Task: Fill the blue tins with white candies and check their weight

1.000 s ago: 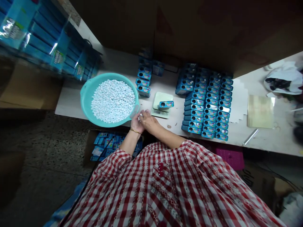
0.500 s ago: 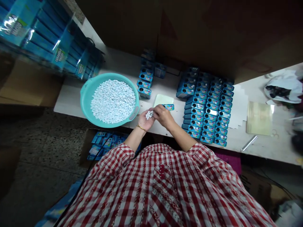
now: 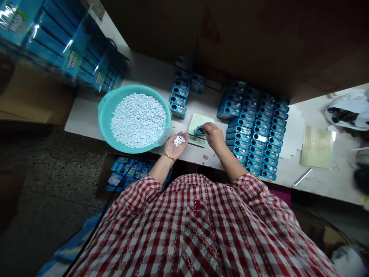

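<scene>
My left hand (image 3: 173, 148) is cupped palm up beside the basin, holding a small heap of white candies (image 3: 179, 141). To its right is a pale digital scale (image 3: 196, 119) with a blue candy tin (image 3: 198, 131) on its plate. My right hand (image 3: 213, 135) is over the tin's right end, fingertips pinched together at its top. Whatever is between those fingertips is too small to make out. At the left, a turquoise basin (image 3: 104, 129) is filled with more white candies (image 3: 138, 121).
Rows of blue tins (image 3: 256, 148) stand at the right, and a shorter row (image 3: 178, 110) stands behind the scale. Packed tins in clear wrap (image 3: 57, 42) rise at the far left. A large dark panel (image 3: 245, 42) borders the back. A metal tube (image 3: 302, 177) lies near the front edge.
My right hand has moved away from the left palm, rightward to the tin on the scale. The left palm has opened out, and the scale's front now shows.
</scene>
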Action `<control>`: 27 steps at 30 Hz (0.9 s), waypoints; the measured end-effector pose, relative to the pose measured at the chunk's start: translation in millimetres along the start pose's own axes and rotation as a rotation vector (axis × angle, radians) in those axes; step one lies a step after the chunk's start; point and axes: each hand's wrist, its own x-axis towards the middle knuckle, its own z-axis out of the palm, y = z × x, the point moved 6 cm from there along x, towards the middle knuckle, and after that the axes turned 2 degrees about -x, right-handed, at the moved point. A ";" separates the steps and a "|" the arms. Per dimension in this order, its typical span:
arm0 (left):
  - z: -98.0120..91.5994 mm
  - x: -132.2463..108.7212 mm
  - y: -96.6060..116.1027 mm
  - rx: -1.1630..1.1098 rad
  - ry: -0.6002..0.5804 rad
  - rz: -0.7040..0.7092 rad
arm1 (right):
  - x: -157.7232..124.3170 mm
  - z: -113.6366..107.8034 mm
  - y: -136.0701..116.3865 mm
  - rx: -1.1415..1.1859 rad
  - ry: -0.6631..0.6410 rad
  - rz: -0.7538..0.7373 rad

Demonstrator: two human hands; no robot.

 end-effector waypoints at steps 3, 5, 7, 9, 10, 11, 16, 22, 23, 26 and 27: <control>-8.4 -6.6 3.5 0.002 0.047 -0.006 | -15.9 -20.2 10.5 0.073 0.189 0.052; -14.4 -11.7 5.5 0.019 0.064 -0.001 | -27.9 -30.1 17.5 0.096 0.261 0.096; -20.4 -15.8 6.6 0.039 0.064 0.002 | -38.3 -36.0 25.8 0.105 0.314 0.140; -26.8 -18.4 6.2 0.057 0.057 -0.006 | -45.6 -37.5 35.6 0.112 0.355 0.181; -30.1 -19.2 5.8 0.062 0.055 -0.015 | -47.8 -36.6 40.4 0.117 0.363 0.196; -33.2 -19.7 5.3 0.065 0.055 -0.025 | -48.9 -34.6 44.7 0.122 0.359 0.204; -44.0 -21.5 4.0 0.050 0.072 -0.060 | -42.5 -16.4 49.3 0.098 0.197 0.134; -46.0 -23.5 1.5 0.029 0.097 -0.074 | -31.8 -3.6 45.7 0.052 0.075 0.067; -45.6 -23.3 1.0 0.026 0.095 -0.075 | -30.7 -2.1 45.8 0.047 0.069 0.060; -43.9 -22.2 -1.0 0.014 0.081 -0.078 | -29.1 5.0 45.9 0.019 0.030 0.051; -43.3 -21.9 -1.6 0.008 0.078 -0.077 | -28.6 8.1 45.4 0.005 0.008 0.050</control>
